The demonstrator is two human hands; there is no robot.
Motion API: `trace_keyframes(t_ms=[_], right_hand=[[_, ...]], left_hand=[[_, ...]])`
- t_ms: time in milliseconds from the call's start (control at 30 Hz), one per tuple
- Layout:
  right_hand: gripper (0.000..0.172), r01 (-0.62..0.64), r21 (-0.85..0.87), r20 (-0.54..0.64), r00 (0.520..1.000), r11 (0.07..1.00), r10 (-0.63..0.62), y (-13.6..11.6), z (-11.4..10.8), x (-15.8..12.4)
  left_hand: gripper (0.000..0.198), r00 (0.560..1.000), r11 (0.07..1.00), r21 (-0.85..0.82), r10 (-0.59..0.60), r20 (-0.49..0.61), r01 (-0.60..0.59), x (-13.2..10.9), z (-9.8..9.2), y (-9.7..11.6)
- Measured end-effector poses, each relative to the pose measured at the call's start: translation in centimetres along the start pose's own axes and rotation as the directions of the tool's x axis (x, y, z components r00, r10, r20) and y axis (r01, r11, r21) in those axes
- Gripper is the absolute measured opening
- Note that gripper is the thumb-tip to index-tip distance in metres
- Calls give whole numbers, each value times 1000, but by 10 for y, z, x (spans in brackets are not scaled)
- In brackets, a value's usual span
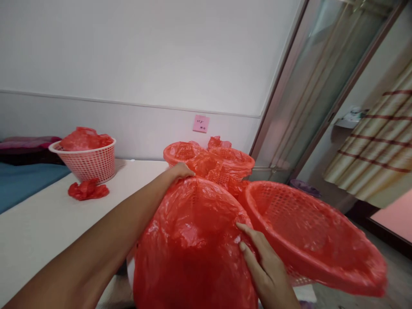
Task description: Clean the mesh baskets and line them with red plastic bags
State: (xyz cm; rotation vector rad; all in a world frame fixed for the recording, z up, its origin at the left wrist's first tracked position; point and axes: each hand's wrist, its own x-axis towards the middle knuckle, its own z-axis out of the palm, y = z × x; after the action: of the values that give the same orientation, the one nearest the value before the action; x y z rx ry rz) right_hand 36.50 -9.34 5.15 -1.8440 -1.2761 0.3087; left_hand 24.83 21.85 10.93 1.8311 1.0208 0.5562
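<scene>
In front of me a basket is lined with a thin red plastic bag, its mouth spread toward me and the film draped down the near side. My left hand is closed at the far left of the rim, gripping the bag's edge there; its fingertips are hidden. On the right side of the rim, my right hand grips the bag, with two fingers inside against the film and the rest out of sight. Touching or very close on the right is another red-lined basket, tilted.
Behind are more red-lined baskets against the wall, under a pink note. To the left, a pale basket holds crumpled red film, and a red bag lies on the white table. A patterned curtain hangs right.
</scene>
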Motion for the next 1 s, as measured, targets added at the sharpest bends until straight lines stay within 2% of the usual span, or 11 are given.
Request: trace_keyframes(t_ms=[67, 133, 267, 367, 500, 567, 633, 733, 800, 900, 1000], right_hand=[[48, -23, -7, -11, 1000, 1000, 23, 5, 1, 1], [51, -40, -11, -22, 999, 999, 40, 11, 1, 3], [54, -66, 12, -29, 997, 998, 66, 17, 2, 5], [53, -74, 30, -34, 997, 997, 75, 20, 5, 6], [52, -58, 49, -53, 997, 997, 61, 22, 9, 9], [51, -44, 50, -58, 997, 998, 47, 22, 10, 11], [51, -37, 44, -55, 998, 998, 39, 23, 10, 12], [54, -45, 35, -50, 998, 998, 46, 25, 9, 12], [56, -50, 36, -48, 998, 998, 52, 26, 9, 12], [57, -64, 48, -50, 997, 997, 66, 27, 9, 11], [57, -74, 52, -49, 996, 996, 76, 28, 9, 11]], left_hand=[[19, 990, 993, 33, -115, 86, 112, -3, -14, -1], [20, 975, 983, 44, -184, 122, 180, -10, -30, -4], [24, 976, 975, 38, -219, -23, 219, -34, -54, -14], [30, 980, 980, 87, -171, -98, 179, -60, -57, -19], [33, 992, 966, 257, 8, -126, 25, -90, -52, -25], [30, 983, 949, 314, 81, -163, -26, -95, -49, -28], [27, 977, 948, 318, 98, -188, -34, -94, -50, -31], [27, 984, 975, 223, 19, -180, 22, -87, -57, -35], [26, 987, 992, 90, -78, -138, 91, -86, -63, -39], [22, 977, 962, -175, -212, 0, 208, -88, -70, -50], [13, 945, 850, -415, -270, 183, 324, -90, -68, -66]])
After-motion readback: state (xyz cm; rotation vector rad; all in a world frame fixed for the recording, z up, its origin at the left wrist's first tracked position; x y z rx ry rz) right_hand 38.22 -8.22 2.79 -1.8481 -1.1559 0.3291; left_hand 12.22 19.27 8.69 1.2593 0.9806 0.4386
